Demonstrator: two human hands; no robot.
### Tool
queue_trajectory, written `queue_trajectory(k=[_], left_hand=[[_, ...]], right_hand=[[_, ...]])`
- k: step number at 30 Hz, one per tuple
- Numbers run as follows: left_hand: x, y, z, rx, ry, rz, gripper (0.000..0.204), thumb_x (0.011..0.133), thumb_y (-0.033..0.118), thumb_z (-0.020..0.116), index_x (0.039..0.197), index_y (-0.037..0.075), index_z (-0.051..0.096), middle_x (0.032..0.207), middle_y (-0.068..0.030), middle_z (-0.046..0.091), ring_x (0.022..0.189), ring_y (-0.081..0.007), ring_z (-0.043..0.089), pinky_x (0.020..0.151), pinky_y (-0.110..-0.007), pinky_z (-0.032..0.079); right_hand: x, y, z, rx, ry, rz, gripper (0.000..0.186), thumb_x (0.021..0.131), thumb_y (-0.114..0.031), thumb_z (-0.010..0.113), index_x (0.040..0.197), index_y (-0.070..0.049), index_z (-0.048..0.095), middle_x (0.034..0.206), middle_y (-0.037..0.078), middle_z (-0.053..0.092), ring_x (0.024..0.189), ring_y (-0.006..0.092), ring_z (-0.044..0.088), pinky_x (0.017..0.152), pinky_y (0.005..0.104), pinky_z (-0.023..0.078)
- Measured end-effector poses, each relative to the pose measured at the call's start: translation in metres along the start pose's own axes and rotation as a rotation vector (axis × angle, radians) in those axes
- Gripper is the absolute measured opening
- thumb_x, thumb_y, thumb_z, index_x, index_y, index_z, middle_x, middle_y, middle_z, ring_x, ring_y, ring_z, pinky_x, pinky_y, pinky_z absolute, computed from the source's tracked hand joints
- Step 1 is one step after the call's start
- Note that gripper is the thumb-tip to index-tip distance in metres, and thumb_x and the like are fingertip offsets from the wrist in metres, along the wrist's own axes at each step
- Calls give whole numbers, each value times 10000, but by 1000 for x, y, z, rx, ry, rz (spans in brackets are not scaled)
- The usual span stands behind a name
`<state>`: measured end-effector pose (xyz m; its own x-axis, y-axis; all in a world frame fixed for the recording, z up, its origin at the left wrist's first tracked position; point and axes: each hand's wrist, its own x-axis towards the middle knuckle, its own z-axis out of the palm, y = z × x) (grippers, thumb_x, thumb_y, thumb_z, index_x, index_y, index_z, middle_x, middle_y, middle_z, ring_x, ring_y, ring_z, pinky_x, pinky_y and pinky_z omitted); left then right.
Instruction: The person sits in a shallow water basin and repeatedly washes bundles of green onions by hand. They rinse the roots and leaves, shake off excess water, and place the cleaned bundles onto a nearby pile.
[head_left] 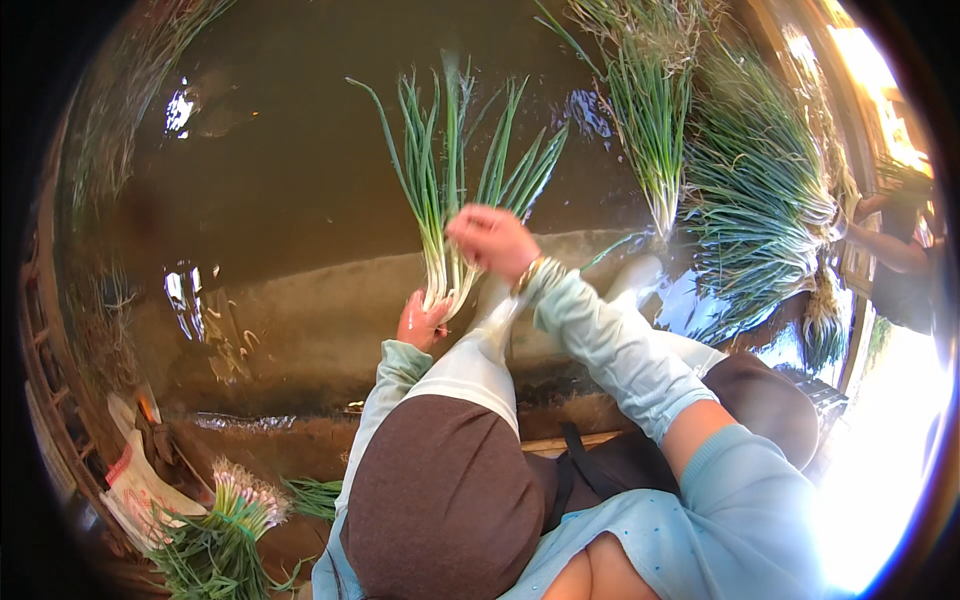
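A bunch of green onions [430, 215] fans out over brown water, leaves pointing away from me and white stems toward me. My left hand [422, 322] grips the bunch low, around the white ends. Close above it, my right hand [492, 240] is closed, with curled fingers against the right side of the stems. It is slightly blurred, and whatever its fingers hold is hidden. Another bunch of green onions [650, 130] lies in the water to the right of the held one.
A large heap of green onions [750, 190] lies at the right, where another person's arm [885, 245] reaches in. Tied green onions [225, 525] and a whitish sack [145, 490] are at the lower left. My white boots [480, 350] stand in the water.
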<state>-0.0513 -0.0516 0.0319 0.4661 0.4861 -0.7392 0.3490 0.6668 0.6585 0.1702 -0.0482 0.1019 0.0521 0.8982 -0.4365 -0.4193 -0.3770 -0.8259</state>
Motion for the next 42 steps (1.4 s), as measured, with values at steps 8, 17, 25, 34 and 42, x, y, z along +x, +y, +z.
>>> queue_trajectory(k=[8, 17, 25, 34, 42], left_hand=[[-7, -10, -9, 14, -40, -9, 318, 837, 284, 672, 947, 30, 517, 658, -39, 557, 454, -95, 503, 391, -230, 375], [-14, -17, -17, 84, -78, -23, 334, 845, 283, 654, 1014, 21, 536, 669, -32, 568, 472, -96, 508, 420, -235, 387], [-22, -21, -27, 2, -139, -98, 323, 859, 279, 643, 1074, 56, 550, 659, -3, 543, 486, -79, 492, 439, -232, 392], [-29, -41, -54, 104, -143, -179, 294, 860, 319, 632, 991, 57, 609, 596, -16, 558, 497, -85, 490, 473, -226, 377], [-39, -35, -68, 248, -151, -276, 412, 861, 351, 640, 1116, 35, 570, 634, -34, 577, 525, -96, 493, 481, -231, 373]], right_hand=[[65, -118, -90, -72, 492, -397, 159, 923, -180, 592, 892, -28, 628, 671, 5, 587, 509, 33, 478, 438, 162, 372], [138, -101, -98, -1525, 271, -425, 250, 888, -244, 543, 1111, -175, 631, 960, 125, 672, 836, 290, 651, 751, 386, 521], [144, -48, -102, -1649, 143, -133, 210, 819, -184, 524, 967, -94, 642, 920, 150, 667, 904, 329, 633, 768, 431, 501], [109, -78, -169, -614, 813, -337, 185, 845, -207, 557, 885, -55, 654, 687, 73, 664, 565, 117, 619, 548, 269, 486], [64, -34, -181, -1355, 241, -437, 231, 907, -256, 543, 1062, -104, 621, 981, 110, 654, 888, 322, 623, 767, 379, 504]])
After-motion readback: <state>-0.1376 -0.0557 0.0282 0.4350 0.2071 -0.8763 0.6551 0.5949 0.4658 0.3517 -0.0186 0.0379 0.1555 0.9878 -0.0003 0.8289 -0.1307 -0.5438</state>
